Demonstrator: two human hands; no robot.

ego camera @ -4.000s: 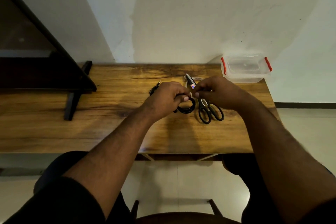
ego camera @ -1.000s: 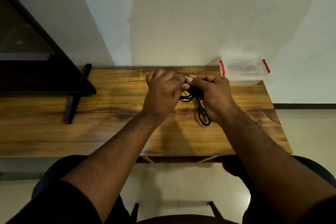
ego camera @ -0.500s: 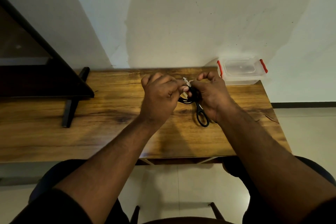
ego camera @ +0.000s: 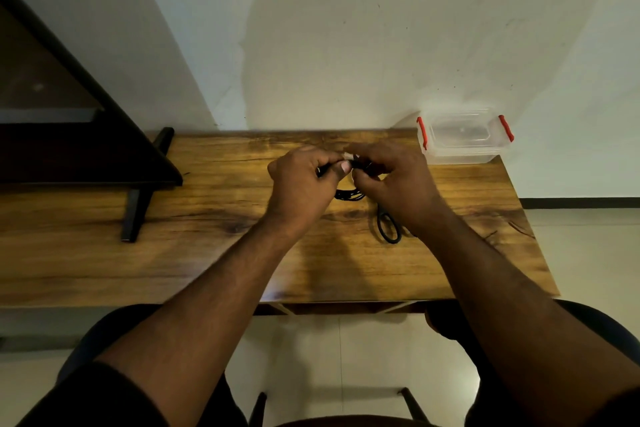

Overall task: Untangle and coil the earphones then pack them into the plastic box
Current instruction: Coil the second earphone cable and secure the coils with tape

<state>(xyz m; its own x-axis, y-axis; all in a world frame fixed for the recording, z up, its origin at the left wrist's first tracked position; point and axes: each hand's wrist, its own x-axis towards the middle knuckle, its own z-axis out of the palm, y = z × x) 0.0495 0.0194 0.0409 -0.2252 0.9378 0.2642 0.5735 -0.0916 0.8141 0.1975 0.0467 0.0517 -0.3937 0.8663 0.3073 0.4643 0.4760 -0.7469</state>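
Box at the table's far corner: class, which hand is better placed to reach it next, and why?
Probably the right hand: the box sits on its side, beyond it. The left hand would have to cross over, and could keep holding the coil.

Wood table [ego camera: 207, 253] w/ plastic box [ego camera: 464, 146], scissors [ego camera: 389, 230], stand foot [ego camera: 138, 208]

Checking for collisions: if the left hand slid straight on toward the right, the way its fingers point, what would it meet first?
Almost at once the right hand, fingertip to fingertip over the coiled earphones; depth is unclear.
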